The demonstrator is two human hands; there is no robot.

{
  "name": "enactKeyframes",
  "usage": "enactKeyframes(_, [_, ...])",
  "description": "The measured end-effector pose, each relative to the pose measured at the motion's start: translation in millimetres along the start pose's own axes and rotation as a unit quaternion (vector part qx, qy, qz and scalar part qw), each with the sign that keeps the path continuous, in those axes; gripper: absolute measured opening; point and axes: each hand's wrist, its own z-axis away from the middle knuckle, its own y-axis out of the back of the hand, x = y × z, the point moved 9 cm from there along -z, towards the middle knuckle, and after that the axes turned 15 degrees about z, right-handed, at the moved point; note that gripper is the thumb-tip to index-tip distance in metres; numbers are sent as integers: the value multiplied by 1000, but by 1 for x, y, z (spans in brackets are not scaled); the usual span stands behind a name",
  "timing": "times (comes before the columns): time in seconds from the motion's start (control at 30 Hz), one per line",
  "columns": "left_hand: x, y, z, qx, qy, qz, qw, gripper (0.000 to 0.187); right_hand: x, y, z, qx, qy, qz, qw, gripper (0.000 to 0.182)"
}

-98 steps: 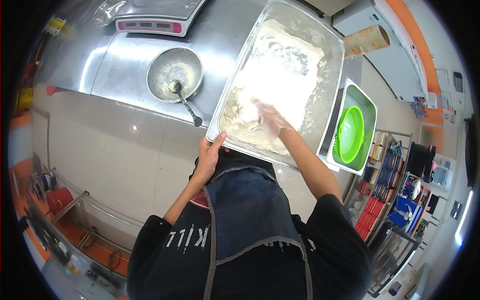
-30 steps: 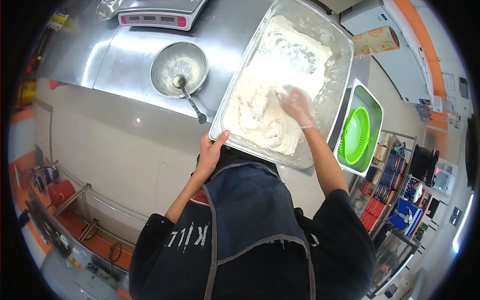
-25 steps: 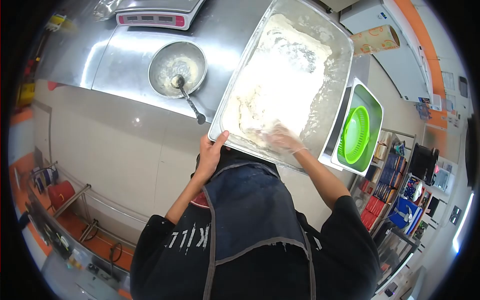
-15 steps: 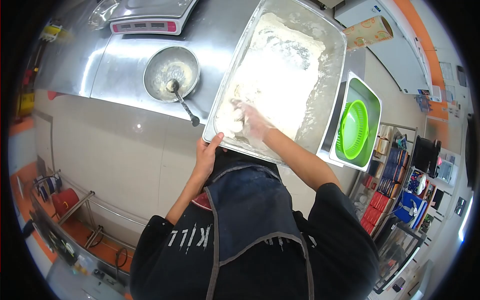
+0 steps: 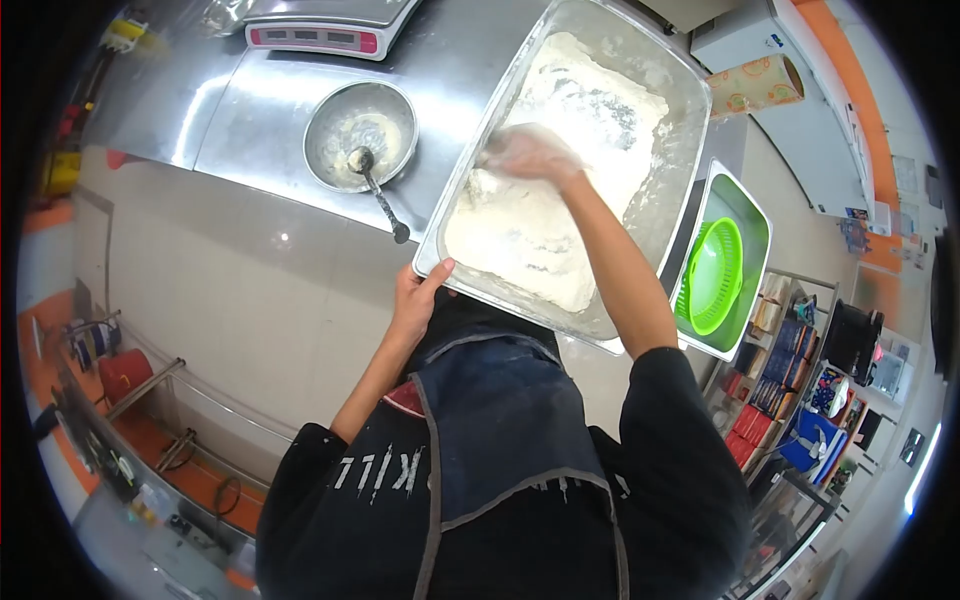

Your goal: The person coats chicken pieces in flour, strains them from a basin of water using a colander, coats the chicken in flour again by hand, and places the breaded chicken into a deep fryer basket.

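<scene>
The left hand [image 5: 417, 292] clamps the near left corner of the large metal tray [image 5: 660, 235], its thumb over the rim; the other fingers are largely hidden beneath. The tray rests on the counter [image 5: 250, 120], its near end jutting past the front edge, its far end cut off by the top of the view. White powder [image 5: 530, 240] covers much of its floor, with uneven patches near the left wall; glare washes out the detail in the middle. The right hand [image 5: 530, 155] is inside the tray towards that left wall, so blurred that I cannot tell whether its fingers are open or closed, or what they touch. Left of the tray, near the counter's front edge, a metal bowl [image 5: 328, 135] holds pale residue and the head of a spoon [image 5: 380, 197], whose handle leans out over the rim. The scale [image 5: 318, 39] behind it is cut off at the top. Right of the tray, a green basket [image 5: 711, 275] sits in a smaller metal pan [image 5: 755, 245], partly hidden on its left side, with a patterned roll [image 5: 757, 85] beyond.
</scene>
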Motion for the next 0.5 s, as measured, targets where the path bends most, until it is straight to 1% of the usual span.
enactKeyframes(0.07, [3, 1, -4, 2, 1, -9, 1000, 16, -39, -10, 3, -144, 38, 99, 984, 44])
enactKeyframes(0.13, [-1, 2, -4, 13, -1, -8, 1000, 16, -60, -27, 29, -36, 97, 61, 993, 42])
enactKeyframes(0.2, [-1, 1, -5, 5, -2, -3, 1000, 16, -91, -45, 68, -202, 147, 98, 963, 40])
enactKeyframes(0.27, [-1, 2, -5, 5, 4, -4, 1000, 17, -110, -51, 97, -148, 207, 59, 965, 32])
enactKeyframes(0.3, [-1, 3, -4, 8, 9, -6, 1000, 17, -99, -59, 106, -200, 191, 89, 957, 29])
enactKeyframes(0.37, [1, 4, -3, 12, 15, -13, 1000, 18, -81, -41, 123, -299, 159, 146, 929, 24])
enactKeyframes(0.43, [3, 2, -2, 11, 18, -21, 1000, 18, -44, -14, 114, -260, 68, 124, 955, 20])
enactKeyframes(0.47, [3, 2, -3, 6, 5, -24, 1000, 18, -17, -9, 101, -193, 55, 173, 964, 17])
enactKeyframes(0.5, [2, 3, -4, 2, -5, -28, 1000, 18, 12, 10, 86, -125, -43, 169, 977, 21])
